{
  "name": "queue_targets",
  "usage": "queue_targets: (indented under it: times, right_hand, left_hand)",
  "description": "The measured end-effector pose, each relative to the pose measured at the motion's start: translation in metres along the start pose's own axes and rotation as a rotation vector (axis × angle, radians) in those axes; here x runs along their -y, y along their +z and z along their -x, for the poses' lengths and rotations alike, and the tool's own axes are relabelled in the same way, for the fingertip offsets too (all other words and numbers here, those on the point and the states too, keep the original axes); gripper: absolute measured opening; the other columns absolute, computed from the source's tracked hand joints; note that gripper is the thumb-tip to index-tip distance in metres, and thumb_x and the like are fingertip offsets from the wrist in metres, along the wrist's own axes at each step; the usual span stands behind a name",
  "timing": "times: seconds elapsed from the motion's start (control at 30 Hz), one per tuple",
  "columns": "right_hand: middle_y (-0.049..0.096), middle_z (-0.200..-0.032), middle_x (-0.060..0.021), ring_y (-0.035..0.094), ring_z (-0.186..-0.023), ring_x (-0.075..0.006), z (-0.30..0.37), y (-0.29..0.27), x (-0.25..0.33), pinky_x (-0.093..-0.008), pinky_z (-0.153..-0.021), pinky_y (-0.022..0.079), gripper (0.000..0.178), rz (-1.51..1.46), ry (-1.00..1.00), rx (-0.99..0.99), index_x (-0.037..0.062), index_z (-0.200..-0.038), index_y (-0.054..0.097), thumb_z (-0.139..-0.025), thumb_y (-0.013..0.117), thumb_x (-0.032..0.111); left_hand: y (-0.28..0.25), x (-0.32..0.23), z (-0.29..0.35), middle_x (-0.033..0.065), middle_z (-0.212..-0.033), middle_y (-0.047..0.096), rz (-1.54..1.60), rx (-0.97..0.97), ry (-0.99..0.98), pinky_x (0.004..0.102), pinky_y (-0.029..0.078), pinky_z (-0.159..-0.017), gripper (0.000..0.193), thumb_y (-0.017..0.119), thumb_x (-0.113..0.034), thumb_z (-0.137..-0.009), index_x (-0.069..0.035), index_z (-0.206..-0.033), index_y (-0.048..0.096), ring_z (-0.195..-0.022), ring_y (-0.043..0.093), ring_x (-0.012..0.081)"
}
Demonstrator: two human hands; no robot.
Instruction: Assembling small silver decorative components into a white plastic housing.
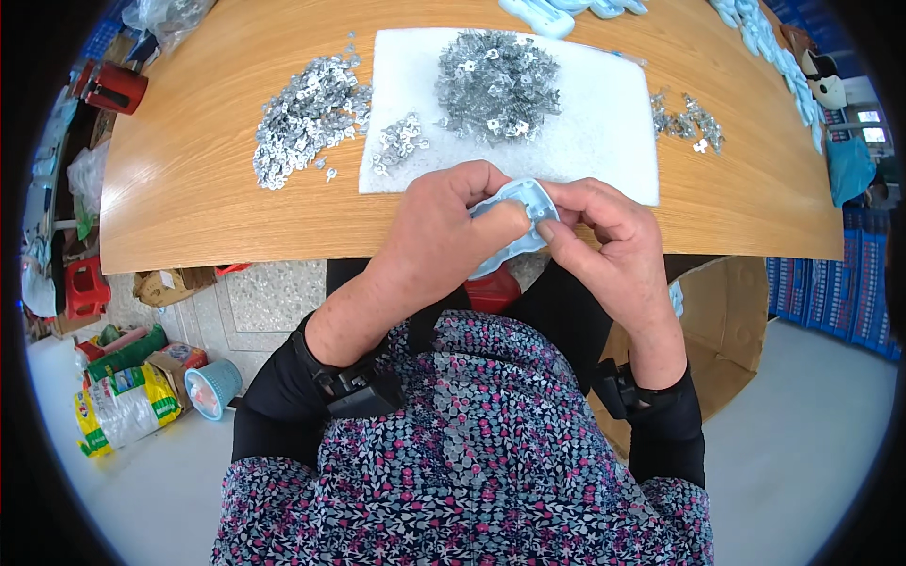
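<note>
Between my two hands, just past the table's near edge, is a light blue plastic shell with a hollow, moulded inside facing up. My left hand is closed round its left side, the thumb pressing into the hollow. At the shell's right end, my right hand pinches the rim with thumb and fingers. Whether a small part sits under the thumbs cannot be made out. Beyond the hands, a white foam sheet bears a big heap of small metal pieces and a smaller cluster of them.
Left of the sheet lies a pile of flat metal pieces; at its right, a small scatter of metal parts. More blue shells lie along the wooden table's far edge. A cardboard box stands below on the right.
</note>
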State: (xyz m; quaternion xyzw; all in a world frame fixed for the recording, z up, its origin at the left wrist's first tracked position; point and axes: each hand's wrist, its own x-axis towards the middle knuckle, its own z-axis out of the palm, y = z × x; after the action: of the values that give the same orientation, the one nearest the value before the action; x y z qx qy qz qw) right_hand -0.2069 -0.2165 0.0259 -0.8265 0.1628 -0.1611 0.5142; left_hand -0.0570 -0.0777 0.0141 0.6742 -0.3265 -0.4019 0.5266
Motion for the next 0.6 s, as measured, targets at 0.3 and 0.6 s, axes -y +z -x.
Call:
queue_targets:
  times: [0.3,0.6]
  right_hand:
    - [0.071,-0.101,-0.0078,0.064,-0.089,-0.0136,0.003,0.004,-0.004,-0.0297,-0.081,0.052,0.028,-0.343,0.24,-0.019,-0.0012,-0.114,0.068,-0.088,0.067,0.008]
    - [0.07,-0.101,-0.0048,0.065,-0.091,-0.0086,0.012,-0.022,-0.008,-0.0248,-0.083,0.053,0.024,-0.302,0.315,-0.036,-0.0041,-0.117,0.064,-0.095,0.064,0.005]
  left_hand:
    - [0.0,-0.004,0.0,-0.0022,-0.083,0.065,0.136,0.044,-0.105,0.023,0.046,-0.065,0.021,0.059,-0.019,-0.094,0.001,-0.096,0.066,-0.073,0.056,0.0045]
    - [-0.001,-0.012,0.007,0.0072,-0.092,0.069,0.111,0.015,0.018,0.0253,0.05,-0.076,0.052,0.038,-0.041,-0.106,0.001,-0.118,0.066,-0.085,0.064,0.0127]
